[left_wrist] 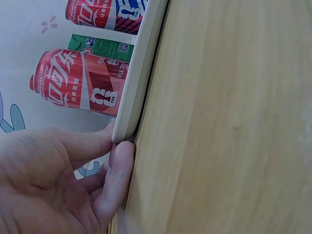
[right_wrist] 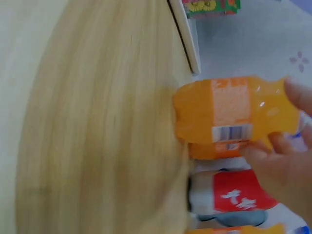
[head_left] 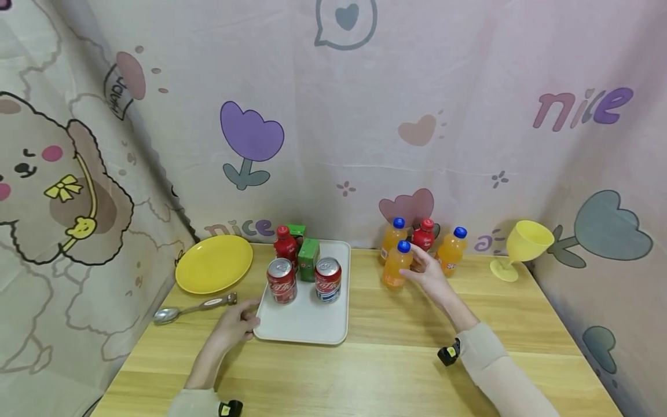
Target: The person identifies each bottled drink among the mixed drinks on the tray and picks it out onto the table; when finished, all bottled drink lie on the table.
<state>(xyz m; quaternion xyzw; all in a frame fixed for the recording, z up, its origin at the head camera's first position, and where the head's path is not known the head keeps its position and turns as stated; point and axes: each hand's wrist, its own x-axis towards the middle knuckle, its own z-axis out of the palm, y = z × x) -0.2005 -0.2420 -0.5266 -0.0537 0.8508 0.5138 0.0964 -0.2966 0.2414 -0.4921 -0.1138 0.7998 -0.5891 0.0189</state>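
My left hand (head_left: pixel 233 325) pinches the left rim of the white tray (head_left: pixel 297 327) near its front corner; thumb and fingers meet at that edge in the left wrist view. On the tray stand two red cola cans (head_left: pixel 282 282), a red bottle (head_left: pixel 285 246) and green cartons (head_left: pixel 310 259). With fingers and thumb around its upper part, my right hand (head_left: pixel 429 277) holds an orange juice bottle (head_left: pixel 394 271) with a blue cap, upright. Its base is right at the tabletop in the right wrist view. Just behind it are a second orange bottle (head_left: pixel 392 238) and another red bottle (head_left: pixel 423 236).
A third orange bottle (head_left: pixel 451 250) stands beside the right hand. Further right is a yellow goblet (head_left: pixel 521 246). To the left lie a yellow plate (head_left: pixel 213 263) and a spoon (head_left: pixel 193 308) on the wooden table (head_left: pixel 375 370). A patterned curtain (head_left: pixel 333 116) hangs behind.
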